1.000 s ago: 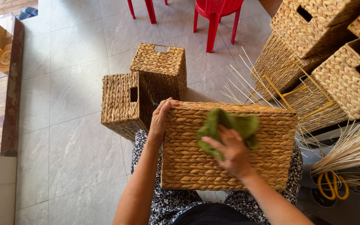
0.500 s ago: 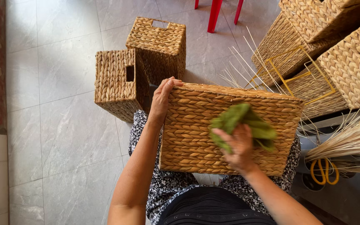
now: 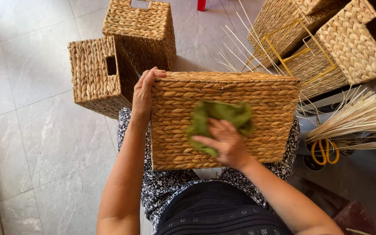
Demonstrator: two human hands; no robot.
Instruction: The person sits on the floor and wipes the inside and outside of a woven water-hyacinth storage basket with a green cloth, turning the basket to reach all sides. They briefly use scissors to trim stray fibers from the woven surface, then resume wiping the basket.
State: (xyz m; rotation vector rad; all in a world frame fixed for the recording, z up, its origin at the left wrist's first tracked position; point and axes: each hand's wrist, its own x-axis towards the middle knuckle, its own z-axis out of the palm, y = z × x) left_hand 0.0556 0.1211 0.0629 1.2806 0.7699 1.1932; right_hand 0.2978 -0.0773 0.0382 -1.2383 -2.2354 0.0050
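A rectangular woven straw basket (image 3: 266, 98) lies on my lap, its broad side facing up. My left hand (image 3: 143, 93) grips its upper left corner, thumb over the edge. My right hand (image 3: 225, 141) presses a crumpled green cloth (image 3: 218, 116) flat against the middle of the woven side. The cloth is blurred with motion.
Two smaller woven baskets (image 3: 105, 69) with cut-out handles stand on the grey tiled floor ahead. More baskets (image 3: 355, 41) are stacked at the upper right over a yellow wire frame (image 3: 283, 52). Pale reed sticks (image 3: 362, 117) and orange-handled scissors (image 3: 325, 152) lie to the right.
My right hand has slid the green cloth leftward across the basket's side. The view has tilted down and closer. My left hand keeps its hold on the corner.
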